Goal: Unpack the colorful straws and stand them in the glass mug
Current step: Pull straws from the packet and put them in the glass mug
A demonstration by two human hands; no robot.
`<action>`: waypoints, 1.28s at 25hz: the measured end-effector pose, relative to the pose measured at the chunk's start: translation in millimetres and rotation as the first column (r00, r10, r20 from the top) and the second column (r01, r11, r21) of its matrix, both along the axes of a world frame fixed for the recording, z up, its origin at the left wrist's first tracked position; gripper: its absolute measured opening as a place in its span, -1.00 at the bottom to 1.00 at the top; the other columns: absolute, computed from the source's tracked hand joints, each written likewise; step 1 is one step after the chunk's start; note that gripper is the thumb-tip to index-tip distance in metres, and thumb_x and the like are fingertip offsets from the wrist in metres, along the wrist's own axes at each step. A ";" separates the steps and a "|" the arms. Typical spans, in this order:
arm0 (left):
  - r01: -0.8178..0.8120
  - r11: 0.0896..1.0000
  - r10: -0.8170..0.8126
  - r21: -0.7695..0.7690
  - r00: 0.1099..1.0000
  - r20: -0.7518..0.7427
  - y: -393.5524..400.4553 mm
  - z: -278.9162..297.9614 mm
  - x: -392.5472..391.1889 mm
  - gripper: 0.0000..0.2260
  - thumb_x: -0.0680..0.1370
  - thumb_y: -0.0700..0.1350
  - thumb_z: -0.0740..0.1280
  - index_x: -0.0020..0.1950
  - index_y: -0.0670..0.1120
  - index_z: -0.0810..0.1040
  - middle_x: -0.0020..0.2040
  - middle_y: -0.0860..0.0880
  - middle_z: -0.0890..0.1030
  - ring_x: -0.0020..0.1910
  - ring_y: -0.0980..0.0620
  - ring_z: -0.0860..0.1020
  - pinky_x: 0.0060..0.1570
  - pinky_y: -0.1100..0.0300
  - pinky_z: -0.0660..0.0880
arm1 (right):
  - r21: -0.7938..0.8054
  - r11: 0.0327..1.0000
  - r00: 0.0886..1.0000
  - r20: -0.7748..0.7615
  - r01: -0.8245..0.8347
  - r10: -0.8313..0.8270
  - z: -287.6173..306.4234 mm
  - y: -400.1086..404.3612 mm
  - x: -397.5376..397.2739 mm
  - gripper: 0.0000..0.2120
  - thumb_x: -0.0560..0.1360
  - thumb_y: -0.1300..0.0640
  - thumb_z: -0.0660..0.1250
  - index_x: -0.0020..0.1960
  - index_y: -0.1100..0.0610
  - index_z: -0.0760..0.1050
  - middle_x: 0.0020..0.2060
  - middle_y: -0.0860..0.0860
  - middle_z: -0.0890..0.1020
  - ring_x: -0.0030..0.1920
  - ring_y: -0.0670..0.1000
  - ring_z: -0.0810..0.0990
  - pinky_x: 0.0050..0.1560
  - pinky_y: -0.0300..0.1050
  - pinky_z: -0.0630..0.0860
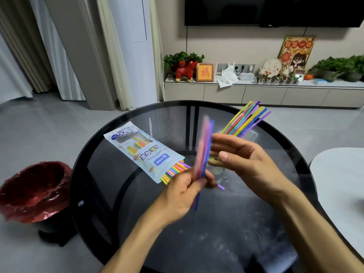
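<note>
My left hand (184,189) pinches a small bunch of pink, purple and blue straws (203,148), held upright and blurred. My right hand (242,159) is beside the bunch with straight fingers, just right of it. Behind my right hand the glass mug (216,171) stands on the table, mostly hidden. Several colourful straws (247,119) lean out of it up to the right. The white straw package (142,152) lies flat on the left of the table, with more straws (174,171) sticking out of its open end.
The round dark glass table (216,233) carries everything. A bin with a red liner (34,191) stands on the floor at the left. A white table edge (338,184) is at the right. A low TV cabinet (264,91) runs along the far wall.
</note>
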State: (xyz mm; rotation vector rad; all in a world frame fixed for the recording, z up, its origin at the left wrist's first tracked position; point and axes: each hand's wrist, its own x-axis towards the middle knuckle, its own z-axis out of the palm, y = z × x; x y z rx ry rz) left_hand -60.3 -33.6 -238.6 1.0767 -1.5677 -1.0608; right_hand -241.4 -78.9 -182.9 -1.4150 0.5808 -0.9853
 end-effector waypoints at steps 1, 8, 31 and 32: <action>0.037 0.998 -0.039 0.052 0.998 0.052 -0.5 -8.3 1.7 -0.84 0.61 -0.24 0.21 0.06 -0.19 0.58 0.00 -0.15 0.70 0.01 0.03 0.68 0.14 0.15 0.55 | -0.033 0.999 0.999 -0.043 -0.026 0.025 -2.8 2.8 5.4 -0.65 0.45 0.31 0.38 0.23 0.20 0.56 0.10 0.13 0.70 0.14 0.09 0.66 0.16 -0.01 0.60; 0.147 0.972 -0.178 0.183 0.970 0.167 -4.5 -14.0 15.2 -0.84 0.62 -0.19 0.18 0.04 -0.09 0.56 0.02 -0.04 0.70 0.08 0.09 0.66 0.21 0.02 0.54 | -0.219 0.976 0.968 -0.240 0.016 -0.069 -16.1 5.7 26.2 -0.77 0.42 0.19 0.40 0.02 0.28 0.65 -0.09 0.18 0.73 -0.10 0.01 0.69 0.02 0.04 0.64; -0.385 0.914 0.393 -0.130 0.755 0.525 -7.0 -10.9 31.6 -0.86 0.55 -0.07 0.30 0.09 0.07 0.56 0.06 0.13 0.63 0.05 0.14 0.55 0.05 0.21 0.52 | -0.193 0.560 0.494 -0.302 0.806 -0.815 -34.7 -65.8 2.3 -0.73 0.41 -0.12 0.46 -0.36 0.02 0.61 -0.41 0.04 0.70 -0.34 0.08 0.72 -0.19 0.13 0.68; -0.342 0.926 0.363 -0.163 0.679 0.639 -6.7 -13.8 32.5 -0.79 0.56 -0.04 0.27 0.19 0.07 0.51 0.19 0.11 0.57 0.19 0.09 0.47 0.15 0.22 0.44 | -0.272 0.545 0.423 -0.397 0.793 -0.815 -33.9 -62.7 -5.9 -0.63 0.39 -0.22 0.42 -0.39 0.06 0.60 -0.47 0.02 0.68 -0.41 0.05 0.70 -0.21 0.13 0.68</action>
